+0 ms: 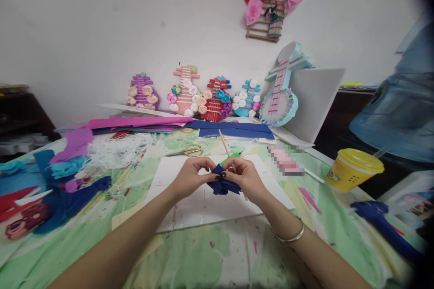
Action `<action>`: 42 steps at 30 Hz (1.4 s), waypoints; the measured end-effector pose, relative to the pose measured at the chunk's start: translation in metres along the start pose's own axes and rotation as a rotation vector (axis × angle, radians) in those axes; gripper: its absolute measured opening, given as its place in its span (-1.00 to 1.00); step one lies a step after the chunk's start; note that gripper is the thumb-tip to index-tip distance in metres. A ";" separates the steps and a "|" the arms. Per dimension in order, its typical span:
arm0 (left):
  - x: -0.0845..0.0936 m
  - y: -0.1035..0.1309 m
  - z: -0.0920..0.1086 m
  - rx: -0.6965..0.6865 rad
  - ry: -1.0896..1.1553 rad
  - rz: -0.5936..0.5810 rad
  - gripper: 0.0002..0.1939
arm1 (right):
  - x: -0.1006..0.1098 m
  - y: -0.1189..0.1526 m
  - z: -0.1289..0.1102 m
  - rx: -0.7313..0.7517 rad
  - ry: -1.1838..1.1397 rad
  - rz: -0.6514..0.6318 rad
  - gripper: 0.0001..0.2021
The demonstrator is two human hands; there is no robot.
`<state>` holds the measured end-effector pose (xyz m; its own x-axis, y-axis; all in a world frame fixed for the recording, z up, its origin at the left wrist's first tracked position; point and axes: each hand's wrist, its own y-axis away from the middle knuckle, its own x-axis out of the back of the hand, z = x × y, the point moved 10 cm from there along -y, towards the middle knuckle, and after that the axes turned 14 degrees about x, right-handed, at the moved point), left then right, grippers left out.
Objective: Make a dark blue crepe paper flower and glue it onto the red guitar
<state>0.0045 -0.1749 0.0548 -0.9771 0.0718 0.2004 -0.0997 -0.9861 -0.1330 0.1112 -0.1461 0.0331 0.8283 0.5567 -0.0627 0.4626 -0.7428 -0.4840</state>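
Note:
My left hand (195,175) pinches a folded piece of dark blue crepe paper (220,186) between thumb and fingers. On its other side, my right hand (249,179) grips the same paper, thumb against it. A thin wooden stick (224,142) passes through my right hand, its upper end pointing up and its lower end showing below the palm. Something bright green (230,158) shows behind the fingers; its kind is partly hidden. Both hands are above a white board (190,216). Gold-handled scissors (191,151) lie behind my left hand.
Several paper-flowered instrument models (214,104) line the wall. White string (118,146) and paper scraps lie left. A yellow lidded cup (354,169), a blurred-out pink object (286,160) and a blue glue gun (383,223) are right. Blue paper strips (237,130) lie behind.

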 end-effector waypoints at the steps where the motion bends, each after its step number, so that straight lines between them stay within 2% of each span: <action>1: 0.000 -0.001 -0.002 0.017 0.007 -0.005 -0.82 | -0.001 0.000 0.000 -0.014 0.010 -0.021 -0.75; 4: 0.000 -0.004 -0.007 0.059 0.001 -0.025 -0.81 | -0.003 0.000 0.002 -0.051 0.038 -0.061 -0.74; 8: 0.002 -0.006 -0.007 0.063 -0.045 -0.022 -0.81 | 0.000 -0.003 0.000 -0.016 0.059 -0.031 -0.76; 12: 0.006 -0.005 -0.003 0.029 -0.157 0.019 -0.86 | 0.003 -0.004 0.000 0.005 0.116 0.005 -0.80; 17: 0.006 -0.004 0.001 -0.017 -0.257 0.064 -0.90 | 0.001 0.000 0.007 -0.054 0.141 -0.001 -0.79; 20: 0.006 -0.004 -0.001 0.005 -0.186 0.057 -0.89 | -0.004 0.000 0.007 -0.062 0.153 -0.055 -0.81; 24: 0.009 -0.005 -0.007 0.056 -0.041 0.049 -0.87 | 0.000 -0.004 -0.005 0.043 0.323 -0.116 -0.84; 28: 0.011 -0.009 -0.014 0.103 0.055 0.045 -0.84 | 0.006 -0.006 -0.028 0.218 0.559 -0.172 -0.67; 30: 0.013 -0.010 -0.016 0.121 0.119 0.045 -0.81 | 0.009 -0.006 -0.035 0.259 0.658 -0.195 -0.62; 35: 0.022 -0.010 -0.022 0.165 0.206 0.084 -0.75 | 0.006 -0.006 -0.039 0.308 0.966 -0.322 -0.84; 42: 0.014 -0.012 -0.026 0.194 0.236 -0.012 -0.73 | 0.012 -0.008 -0.045 0.383 1.028 -0.241 -0.86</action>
<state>-0.0132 -0.1584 0.0339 -0.9950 0.0937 -0.0332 -0.0956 -0.9936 0.0607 0.1311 -0.1503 0.0754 0.6791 -0.0327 0.7334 0.6652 -0.3951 -0.6336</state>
